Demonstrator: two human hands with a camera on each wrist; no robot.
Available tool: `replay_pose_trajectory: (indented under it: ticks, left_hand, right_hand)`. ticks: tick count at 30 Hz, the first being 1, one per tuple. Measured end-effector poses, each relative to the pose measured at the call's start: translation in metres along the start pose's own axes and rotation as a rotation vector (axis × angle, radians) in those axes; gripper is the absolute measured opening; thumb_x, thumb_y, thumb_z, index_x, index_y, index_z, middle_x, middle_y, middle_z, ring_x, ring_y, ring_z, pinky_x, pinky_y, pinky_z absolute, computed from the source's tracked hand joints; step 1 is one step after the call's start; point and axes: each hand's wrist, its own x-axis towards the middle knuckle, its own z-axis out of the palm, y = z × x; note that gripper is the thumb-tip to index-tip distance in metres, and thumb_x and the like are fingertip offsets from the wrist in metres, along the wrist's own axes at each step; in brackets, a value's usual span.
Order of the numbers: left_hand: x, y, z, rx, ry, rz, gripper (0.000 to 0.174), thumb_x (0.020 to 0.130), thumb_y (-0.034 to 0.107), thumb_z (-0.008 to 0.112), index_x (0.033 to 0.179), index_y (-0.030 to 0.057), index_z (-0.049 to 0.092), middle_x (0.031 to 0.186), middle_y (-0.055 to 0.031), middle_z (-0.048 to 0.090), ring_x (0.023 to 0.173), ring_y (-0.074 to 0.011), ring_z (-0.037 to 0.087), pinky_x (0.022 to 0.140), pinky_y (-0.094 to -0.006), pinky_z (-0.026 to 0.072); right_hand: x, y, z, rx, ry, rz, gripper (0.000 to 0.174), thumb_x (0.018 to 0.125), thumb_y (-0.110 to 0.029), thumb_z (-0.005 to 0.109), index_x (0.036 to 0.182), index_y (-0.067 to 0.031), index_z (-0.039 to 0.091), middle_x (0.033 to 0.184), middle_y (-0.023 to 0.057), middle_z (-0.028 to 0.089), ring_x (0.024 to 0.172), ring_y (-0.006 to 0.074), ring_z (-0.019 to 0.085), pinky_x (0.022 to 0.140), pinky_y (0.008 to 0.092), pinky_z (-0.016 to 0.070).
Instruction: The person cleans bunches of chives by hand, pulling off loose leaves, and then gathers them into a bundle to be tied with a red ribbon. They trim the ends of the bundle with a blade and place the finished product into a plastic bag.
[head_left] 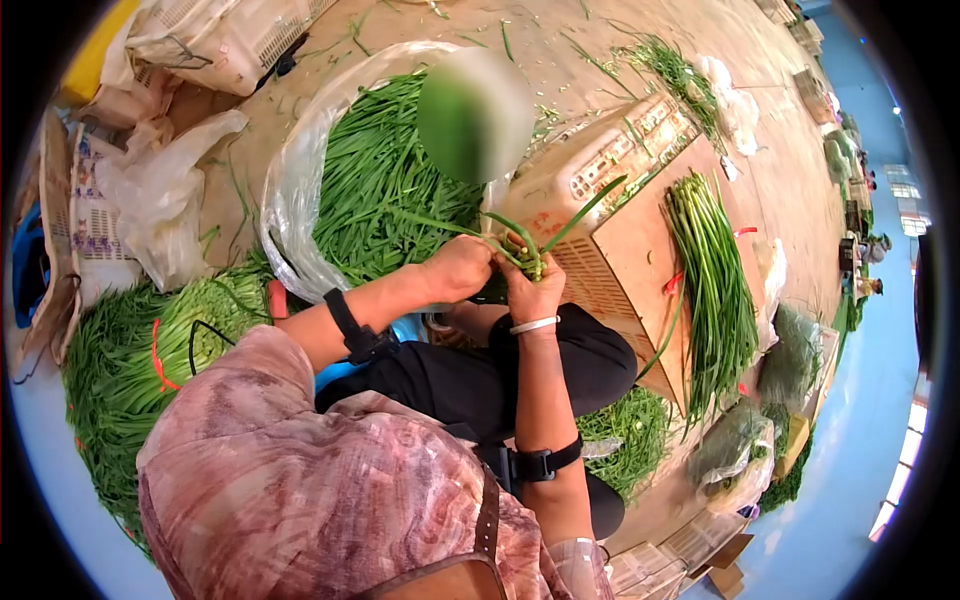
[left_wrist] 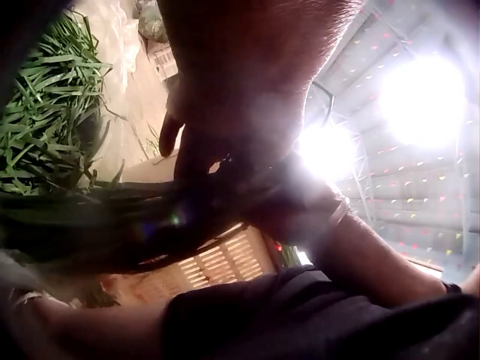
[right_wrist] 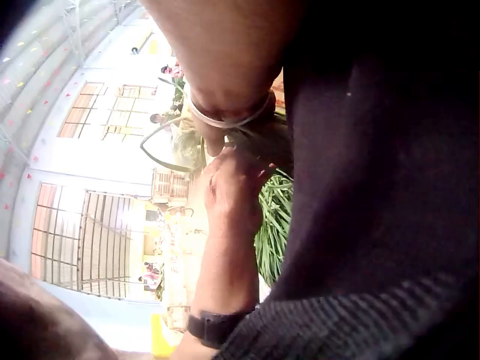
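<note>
In the head view my right hand [head_left: 533, 292], with a white bracelet at the wrist, grips a small bunch of green leafy stalks [head_left: 535, 262]. Their cut ends show above the fingers, and a few long leaves stick out. My left hand [head_left: 460, 268] is curled in a fist right beside it, fingers at the same stalks. The left wrist view shows the bunch [left_wrist: 112, 225] dark and blurred, running sideways beneath the left hand [left_wrist: 232, 97]. In the right wrist view the left hand [right_wrist: 234, 191] meets the right hand [right_wrist: 225, 127], whose fingers are mostly hidden.
A clear plastic bag [head_left: 285, 215] full of loose green leaves [head_left: 375, 190] lies ahead. At right, a board [head_left: 650, 250] over a plastic crate [head_left: 600, 290] carries a long stalk bundle [head_left: 712, 290] with red ties. More leafy bundles [head_left: 200, 320] lie at left. A blurred disc covers part of the view.
</note>
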Motion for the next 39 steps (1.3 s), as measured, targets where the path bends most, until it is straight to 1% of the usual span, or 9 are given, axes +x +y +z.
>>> replay_pose_trajectory:
  ticks: [8,11,22,23,26,28,33,36,39]
  left_hand:
    - [-0.001,0.015,-0.008,0.115,-0.148,-0.072,0.03,0.076,0.008,0.05,0.104,-0.0012,0.056,0.097,-0.0208,0.058,0.092,-0.0385,0.055,0.08,-0.0408,0.0455]
    - [-0.012,-0.003,-0.001,-0.09,0.107,0.123,0.038,0.081,0.018,0.054,0.114,-0.0007,0.051,0.099,-0.021,0.056,0.094,-0.0377,0.054,0.082,-0.0409,0.0445]
    - [0.016,-0.01,-0.11,0.128,-0.703,-0.151,0.072,0.062,0.037,0.075,0.118,-0.0011,0.051,0.114,-0.0157,0.058,0.102,-0.0243,0.055,0.087,-0.0345,0.043]
    - [0.035,0.02,-0.133,0.085,-0.577,-0.029,0.068,0.064,0.027,0.072,0.122,-0.0016,0.048,0.113,-0.0184,0.058,0.103,-0.0252,0.056,0.089,-0.0344,0.0431]
    - [0.078,0.108,-0.16,-0.549,-0.284,0.448,0.085,0.07,0.056,0.065,0.133,0.0049,0.039,0.13,-0.016,0.047,0.121,-0.0279,0.044,0.099,-0.0399,0.0338]
    - [0.133,0.164,-0.15,-0.718,-0.586,0.899,0.086,0.077,0.06,0.054,0.138,0.0049,0.03,0.134,-0.0203,0.041,0.126,-0.031,0.039,0.1,-0.0411,0.0326]
    - [0.119,0.226,0.062,-1.265,-1.162,0.058,0.072,0.081,0.065,0.042,0.124,0.0067,0.049,0.119,-0.0038,0.055,0.109,-0.0133,0.049,0.096,-0.0317,0.0358]
    - [0.073,0.221,0.085,-1.537,-1.702,-0.169,0.098,0.068,0.079,0.038,0.133,0.0061,0.035,0.12,-0.0266,0.049,0.11,-0.035,0.052,0.087,-0.0442,0.046]
    - [0.037,0.214,0.065,-1.657,-1.675,-0.334,0.092,0.072,0.073,0.044,0.134,0.0064,0.033,0.125,-0.027,0.044,0.11,-0.0387,0.052,0.082,-0.0447,0.0498]
  right_hand:
    - [-0.003,0.009,-0.002,-0.16,0.118,-0.068,0.024,0.077,-0.008,0.07,0.096,0.0025,0.06,0.085,0.0047,0.064,0.078,0.0095,0.059,0.071,0.0239,0.0472]
    - [-0.002,-0.014,-0.012,-0.13,0.242,-0.135,0.011,0.08,-0.005,0.065,0.087,-0.0001,0.058,0.081,0.0053,0.063,0.073,0.0119,0.057,0.065,0.0246,0.0463]
    - [-0.091,-0.212,-0.194,0.462,0.283,-0.327,0.019,0.089,-0.024,0.054,0.096,-0.0057,0.053,0.086,0.0136,0.059,0.08,0.0262,0.058,0.074,0.0419,0.0498]
    - [-0.108,-0.227,-0.204,0.482,0.278,-0.336,0.022,0.089,-0.026,0.054,0.097,-0.0051,0.053,0.088,0.0138,0.059,0.082,0.0264,0.058,0.074,0.0415,0.0496]
    - [-0.132,-0.248,-0.195,0.062,0.574,-0.204,0.023,0.086,-0.021,0.058,0.096,-0.002,0.052,0.077,0.0164,0.061,0.068,0.0292,0.062,0.061,0.0391,0.0527]
    - [-0.137,-0.247,-0.184,0.067,0.446,-0.213,0.021,0.085,-0.018,0.058,0.095,-0.0008,0.052,0.076,0.0166,0.061,0.067,0.029,0.063,0.061,0.0394,0.0534]
    - [-0.132,-0.235,-0.177,0.417,0.365,-0.298,0.017,0.086,-0.012,0.056,0.096,0.0001,0.051,0.082,0.018,0.062,0.074,0.0314,0.064,0.067,0.0448,0.0546]
    - [-0.138,-0.228,-0.189,0.412,0.494,-0.349,0.014,0.085,-0.008,0.056,0.094,0.0006,0.049,0.081,0.0191,0.061,0.073,0.0317,0.064,0.067,0.0445,0.0555]
    - [-0.151,-0.195,-0.219,0.489,0.601,-0.312,0.015,0.084,-0.005,0.055,0.094,0.0021,0.047,0.079,0.019,0.061,0.068,0.0297,0.064,0.063,0.0416,0.056]
